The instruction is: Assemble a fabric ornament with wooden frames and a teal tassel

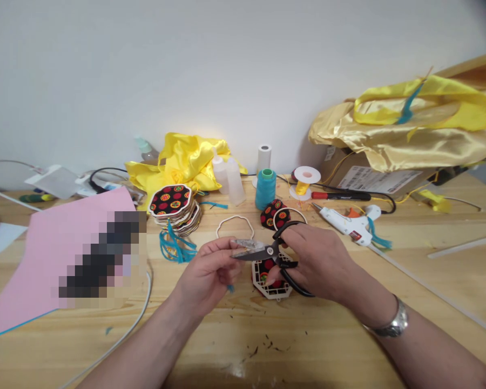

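My right hand [318, 259] grips black-handled scissors [270, 251], fingers wrapped round the loops. The blades point left and reach the fingertips of my left hand [208, 270]. Those fingertips are pinched together; what lies between them is too small to make out. A scrap of teal thread [230, 289] shows just below that hand. Under the scissors lies an octagonal white lattice frame [272, 292] over black patterned fabric, partly covered by my right hand. Behind them are a thin scalloped frame [235, 219], a pale ring [290, 209] and a patterned fabric piece [272, 212].
A stack of patterned fabric panels [170, 201] stands left of centre beside teal tassels [177, 246]. A teal thread cone [266, 189], squeeze bottles [235, 183] and a yellow ribbon spool [303, 186] stand behind. At right lies a glue gun [348, 222]; at left, pink paper [44, 254] and a white cable [140, 313].
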`<control>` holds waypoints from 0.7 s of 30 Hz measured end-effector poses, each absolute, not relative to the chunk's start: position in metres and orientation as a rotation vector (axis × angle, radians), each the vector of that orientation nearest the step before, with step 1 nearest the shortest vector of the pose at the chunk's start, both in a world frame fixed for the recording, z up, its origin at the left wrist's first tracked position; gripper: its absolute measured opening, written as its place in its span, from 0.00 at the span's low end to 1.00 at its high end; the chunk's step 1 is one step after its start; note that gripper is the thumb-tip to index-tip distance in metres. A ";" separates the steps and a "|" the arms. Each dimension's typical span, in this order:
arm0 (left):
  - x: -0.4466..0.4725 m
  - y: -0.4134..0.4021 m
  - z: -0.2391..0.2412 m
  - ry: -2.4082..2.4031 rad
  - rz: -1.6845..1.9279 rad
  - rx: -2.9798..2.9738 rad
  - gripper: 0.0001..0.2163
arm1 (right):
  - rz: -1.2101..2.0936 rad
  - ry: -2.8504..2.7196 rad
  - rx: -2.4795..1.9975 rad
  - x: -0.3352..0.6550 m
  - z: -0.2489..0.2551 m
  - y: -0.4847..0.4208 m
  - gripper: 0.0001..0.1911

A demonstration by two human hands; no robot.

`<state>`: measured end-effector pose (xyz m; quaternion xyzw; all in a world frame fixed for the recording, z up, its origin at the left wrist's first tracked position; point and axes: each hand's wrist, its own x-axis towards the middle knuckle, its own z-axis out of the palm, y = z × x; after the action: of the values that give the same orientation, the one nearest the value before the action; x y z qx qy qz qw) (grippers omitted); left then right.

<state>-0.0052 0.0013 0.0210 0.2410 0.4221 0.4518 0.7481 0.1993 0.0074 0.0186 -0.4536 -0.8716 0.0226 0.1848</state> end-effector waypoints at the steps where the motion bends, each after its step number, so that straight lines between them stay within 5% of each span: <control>1: -0.005 0.001 0.021 0.921 0.988 0.525 0.06 | 0.078 -2.460 -1.279 0.199 0.019 0.007 0.17; 21: -0.004 0.000 0.025 0.861 0.978 0.540 0.05 | 0.226 -2.444 -1.273 0.198 0.024 0.008 0.17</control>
<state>-0.0040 0.0003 0.0249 0.2483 0.3957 0.4493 0.7615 0.1983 0.0075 0.0237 -0.4521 -0.8684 0.0804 0.1871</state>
